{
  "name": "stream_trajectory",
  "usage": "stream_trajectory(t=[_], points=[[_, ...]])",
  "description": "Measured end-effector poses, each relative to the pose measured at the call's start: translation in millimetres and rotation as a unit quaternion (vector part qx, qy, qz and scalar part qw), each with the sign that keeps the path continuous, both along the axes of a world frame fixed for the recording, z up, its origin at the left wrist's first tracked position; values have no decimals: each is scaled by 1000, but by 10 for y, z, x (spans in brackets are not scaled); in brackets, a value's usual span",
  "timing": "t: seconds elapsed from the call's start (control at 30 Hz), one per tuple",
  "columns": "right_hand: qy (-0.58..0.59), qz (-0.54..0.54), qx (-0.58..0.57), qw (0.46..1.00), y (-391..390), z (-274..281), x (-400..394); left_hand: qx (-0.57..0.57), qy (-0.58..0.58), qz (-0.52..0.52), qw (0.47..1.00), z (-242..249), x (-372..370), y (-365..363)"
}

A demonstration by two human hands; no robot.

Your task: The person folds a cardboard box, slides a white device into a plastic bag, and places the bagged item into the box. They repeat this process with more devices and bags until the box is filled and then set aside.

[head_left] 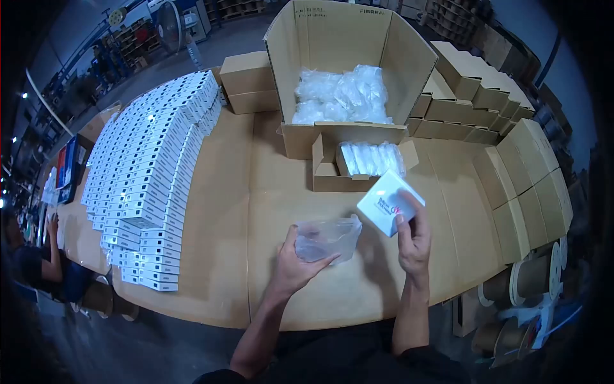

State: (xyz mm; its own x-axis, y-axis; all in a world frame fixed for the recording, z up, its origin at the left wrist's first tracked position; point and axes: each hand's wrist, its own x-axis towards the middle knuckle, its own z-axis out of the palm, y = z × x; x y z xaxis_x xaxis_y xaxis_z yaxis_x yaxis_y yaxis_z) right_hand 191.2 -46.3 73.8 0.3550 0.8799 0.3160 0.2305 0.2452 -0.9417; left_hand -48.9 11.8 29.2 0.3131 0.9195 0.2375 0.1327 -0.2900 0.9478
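My left hand (296,264) grips a clear plastic bag (329,238), its thumb and fingers around the bag's near side. To the right, my right hand (414,240) holds a flat white box (385,203) with printed lettering and a pink mark, tilted above the table. Bag and box are apart. Just beyond them stands an open cardboard carton (345,184) holding a row of plastic-wrapped white boxes (371,159). Behind it, a large open cardboard box (345,32) contains a heap of clear plastic bags (342,95).
Stacked small white boxes (150,153) cover the table's left side. Folded-open brown cartons (473,96) are piled at the back right, with more brown cartons (527,185) along the right edge. A closed carton (249,80) stands at the back. Another person (41,256) sits at far left.
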Motion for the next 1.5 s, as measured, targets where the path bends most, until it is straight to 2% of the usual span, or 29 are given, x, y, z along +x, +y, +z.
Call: stream_trajectory(t=[0.07,0.17,0.27,0.3,0.37,0.4,0.5,0.8,0.9,1.13,1.27,1.4,1.5], points=[[96,-7,124,988,132,269,-114,21,30,-10,999,69,-1,2],[75,79,228,968,352,394,-145,-4,50,-16,999,140,19,-34],[65,167,193,965,449,581,-327,14,83,-5,996,85,20,-42],[60,193,176,963,477,605,-370,-2,60,-12,998,85,22,-37],[28,191,154,969,561,534,-413,-34,13,-24,999,88,19,-11],[28,194,137,971,563,565,-424,-2,31,-27,999,35,-12,18],[-44,183,113,976,566,536,-330,-11,22,-19,1000,-112,-39,78],[57,180,128,974,588,406,-238,2,45,7,999,-4,-19,63],[69,187,123,972,582,401,-269,-4,-1,14,1000,-49,14,77],[-74,145,82,983,610,330,-151,-30,43,14,999,-4,-34,89],[-50,147,78,985,642,308,-91,-17,34,9,999,-47,-31,84],[-93,188,48,977,657,370,-108,-19,10,3,1000,-128,-2,85],[-80,213,37,973,692,383,-139,-91,16,2,996,-67,9,66]])
